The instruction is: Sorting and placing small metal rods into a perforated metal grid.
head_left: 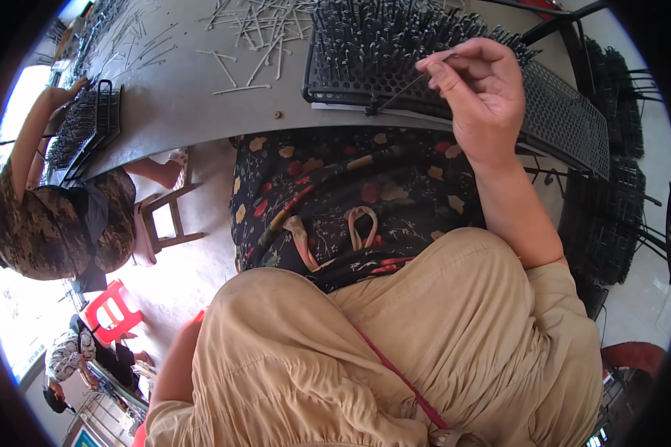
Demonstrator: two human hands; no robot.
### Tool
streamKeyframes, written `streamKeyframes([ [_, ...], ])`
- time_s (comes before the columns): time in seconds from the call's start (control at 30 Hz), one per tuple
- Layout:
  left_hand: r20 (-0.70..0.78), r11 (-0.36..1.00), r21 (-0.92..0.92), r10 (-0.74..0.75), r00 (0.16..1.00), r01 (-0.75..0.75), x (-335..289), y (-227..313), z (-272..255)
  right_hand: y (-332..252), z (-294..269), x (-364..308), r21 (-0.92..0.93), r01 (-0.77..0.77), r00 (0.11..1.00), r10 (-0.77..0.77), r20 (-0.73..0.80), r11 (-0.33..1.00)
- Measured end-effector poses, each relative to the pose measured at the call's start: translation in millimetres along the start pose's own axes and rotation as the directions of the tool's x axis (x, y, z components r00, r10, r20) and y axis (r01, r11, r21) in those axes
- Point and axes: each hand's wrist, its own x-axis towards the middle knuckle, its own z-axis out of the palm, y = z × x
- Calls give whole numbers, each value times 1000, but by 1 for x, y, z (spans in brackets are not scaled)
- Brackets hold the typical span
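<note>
My right hand [488,93] is raised over the near edge of the rack, thumb and fingers closed in a pinch on a thin dark metal rod [402,94]. The rod slants down and left from my fingertips toward the rack's front edge; I cannot tell if its lower end touches. Below my hand stands a black perforated rack [335,94], with many dark hooked pins [384,41] upright in its holes. My left hand is out of the picture; only part of the left upper arm shows beside my body.
Loose silvery pins [272,37] lie scattered on the grey metal table [201,104], along with a small brown nut-like piece [278,115]. At left a co-worker [60,216] reaches to another filled rack [89,123]. A red plastic stool [113,311] stands behind. More dark racks [611,216] hang at right.
</note>
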Motion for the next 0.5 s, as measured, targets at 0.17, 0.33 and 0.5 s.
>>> streamKeyframes([
  [0.17, -554, 998, -39, 11, 832, -40, -4, 145, -67, 5, 3, 11, -130, 302, 953, -295, 66, 945],
  [0.33, -349, 564, -596, 460, 817, -572, -40, 292, -31, 0, 14, 17, -239, 329, 942, -298, 156, 914],
  [0.5, -199, 417, -695, 671, 714, -586, -43, 356, -10, 0, 24, 17, -361, 277, 957, -225, 180, 890],
])
